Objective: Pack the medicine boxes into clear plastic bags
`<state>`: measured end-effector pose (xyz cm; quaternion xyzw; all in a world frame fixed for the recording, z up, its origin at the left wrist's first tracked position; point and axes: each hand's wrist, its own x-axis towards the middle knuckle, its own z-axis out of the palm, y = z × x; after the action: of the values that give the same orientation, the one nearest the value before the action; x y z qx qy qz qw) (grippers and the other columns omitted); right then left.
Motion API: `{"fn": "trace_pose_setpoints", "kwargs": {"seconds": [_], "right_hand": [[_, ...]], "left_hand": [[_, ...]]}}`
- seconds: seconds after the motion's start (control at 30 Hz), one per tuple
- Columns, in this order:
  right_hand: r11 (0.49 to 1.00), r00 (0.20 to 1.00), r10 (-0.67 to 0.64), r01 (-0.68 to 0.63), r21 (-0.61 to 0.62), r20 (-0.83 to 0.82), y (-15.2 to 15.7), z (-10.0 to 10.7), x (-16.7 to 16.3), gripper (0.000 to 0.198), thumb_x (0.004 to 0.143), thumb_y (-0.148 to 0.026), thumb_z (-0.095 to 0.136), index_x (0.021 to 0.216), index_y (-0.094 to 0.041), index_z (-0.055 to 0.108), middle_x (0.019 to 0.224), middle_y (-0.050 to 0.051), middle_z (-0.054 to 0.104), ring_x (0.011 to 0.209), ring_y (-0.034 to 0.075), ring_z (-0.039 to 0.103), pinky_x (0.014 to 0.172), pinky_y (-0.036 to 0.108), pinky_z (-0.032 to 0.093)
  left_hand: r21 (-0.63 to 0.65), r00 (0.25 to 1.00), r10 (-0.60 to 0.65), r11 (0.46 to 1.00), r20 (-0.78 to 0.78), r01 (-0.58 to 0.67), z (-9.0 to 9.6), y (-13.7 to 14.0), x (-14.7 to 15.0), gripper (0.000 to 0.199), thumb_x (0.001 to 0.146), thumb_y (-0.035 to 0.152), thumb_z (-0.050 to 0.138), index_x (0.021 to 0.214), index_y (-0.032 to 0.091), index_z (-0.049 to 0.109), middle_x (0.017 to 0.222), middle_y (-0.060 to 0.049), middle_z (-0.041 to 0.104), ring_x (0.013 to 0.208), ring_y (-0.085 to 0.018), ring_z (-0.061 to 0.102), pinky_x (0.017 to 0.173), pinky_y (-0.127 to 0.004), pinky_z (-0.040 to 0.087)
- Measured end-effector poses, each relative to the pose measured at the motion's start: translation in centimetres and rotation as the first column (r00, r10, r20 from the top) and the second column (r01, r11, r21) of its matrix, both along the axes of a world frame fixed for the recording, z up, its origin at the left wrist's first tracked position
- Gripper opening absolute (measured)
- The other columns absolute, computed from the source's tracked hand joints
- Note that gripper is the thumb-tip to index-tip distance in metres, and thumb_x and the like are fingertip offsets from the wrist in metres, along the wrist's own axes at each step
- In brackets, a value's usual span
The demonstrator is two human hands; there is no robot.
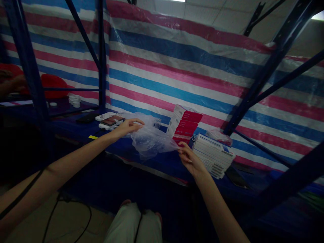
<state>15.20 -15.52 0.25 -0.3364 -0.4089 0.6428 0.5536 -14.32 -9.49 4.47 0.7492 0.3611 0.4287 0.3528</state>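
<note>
We face a striped plastic sheet (164,72) in red, white and blue, which spans most of the view behind everything else. In front of it we see a blue metal frame (101,77), with uprights and slanting braces on both sides. Below runs a dark blue tabletop (170,162), and at the bottom we look down on two legs in pale trousers (124,224). On the tabletop, near its front edge and between the two hands, lies a crumpled, see-through plastic bag (149,138), one corner drawn out to the right. To its right we find a leaning row of white boxes (212,157), and just behind the right hand some red-and-white boxes (184,125) stand upright in a stack. The right hand (189,158) holds the bag's drawn-out corner between thumb and fingers. The left hand (131,125) reaches over the bag's left side with fingers stretched and slightly bent; we cannot tell whether it grips the film. Beyond the white boxes sits a clear packet (219,136), and on their right a dark phone (238,177) lies flat. Far to the left we make out small white tubs (75,100) in a cluster, and nearer the left forearm a yellow strip (93,137)
</note>
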Motion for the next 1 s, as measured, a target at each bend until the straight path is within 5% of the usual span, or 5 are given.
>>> {"fn": "trace_pose_setpoints", "kwargs": {"seconds": [0.27, 0.43, 0.57, 0.77, 1.0], "right_hand": [[0.99, 0.983, -0.14, 0.136, 0.047, 0.121, -0.1, 1.1, 1.1, 0.021, 0.057, -0.022, 0.069, 0.076, -0.014, 0.069, 0.061, 0.001, 0.059, 0.041, 0.0, 0.034, 0.032, 0.01, 0.022], [0.968, 0.9, -0.193, 0.108, 0.228, 0.391, -0.2, 1.4, 0.9, 0.032, 0.062, -0.032, 0.069, 0.091, -0.019, 0.069, 0.09, 0.006, 0.067, 0.058, 0.008, 0.053, 0.048, 0.018, 0.039], [0.905, 0.738, -0.381, 0.177, 0.386, 0.557, -0.3, 2.3, 0.3, 0.032, 0.057, -0.036, 0.072, 0.082, -0.015, 0.069, 0.066, 0.004, 0.066, 0.053, 0.012, 0.053, 0.048, 0.022, 0.038], [0.81, 0.679, -0.536, 0.246, 0.532, 0.502, 0.5, 3.5, 0.2, 0.032, 0.061, -0.044, 0.068, 0.073, -0.015, 0.064, 0.054, 0.001, 0.059, 0.039, 0.008, 0.042, 0.036, 0.02, 0.025], [0.8, 0.693, -0.561, 0.315, 0.51, 0.452, 3.0, 2.8, 0.2, 0.033, 0.06, -0.047, 0.067, 0.072, -0.017, 0.059, 0.057, -0.001, 0.056, 0.045, 0.009, 0.046, 0.034, 0.018, 0.028]], "left_hand": [[-0.035, 0.883, -0.245, 0.967, -0.4, 0.252, 0.1, 1.3, -2.0, 0.021, 0.071, 0.037, 0.062, 0.076, 0.017, 0.065, 0.063, 0.0, 0.056, 0.056, -0.009, 0.047, 0.051, -0.02, 0.032], [0.146, 0.987, -0.12, 0.98, -0.109, 0.135, 1.0, 0.8, -1.5, 0.019, 0.069, 0.032, 0.064, 0.07, 0.016, 0.055, 0.081, -0.002, 0.059, 0.076, -0.012, 0.054, 0.067, -0.023, 0.04], [0.122, 0.993, -0.105, 0.988, 0.047, 0.098, 2.0, -0.3, -0.8, 0.022, 0.07, 0.031, 0.062, 0.073, 0.017, 0.046, 0.07, 0.001, 0.057, 0.064, -0.01, 0.053, 0.06, -0.023, 0.041], [0.243, 0.994, 0.061, 0.969, -0.087, -0.038, 3.9, -0.3, -2.2, 0.026, 0.07, 0.038, 0.063, 0.068, 0.016, 0.049, 0.054, 0.005, 0.044, 0.047, -0.005, 0.039, 0.045, -0.018, 0.029], [0.065, 0.963, -0.005, 0.998, -0.269, 0.024, 4.9, 1.0, -3.7, 0.03, 0.073, 0.042, 0.059, 0.062, 0.014, 0.056, 0.044, 0.005, 0.036, 0.038, -0.005, 0.029, 0.039, -0.02, 0.02]]}}
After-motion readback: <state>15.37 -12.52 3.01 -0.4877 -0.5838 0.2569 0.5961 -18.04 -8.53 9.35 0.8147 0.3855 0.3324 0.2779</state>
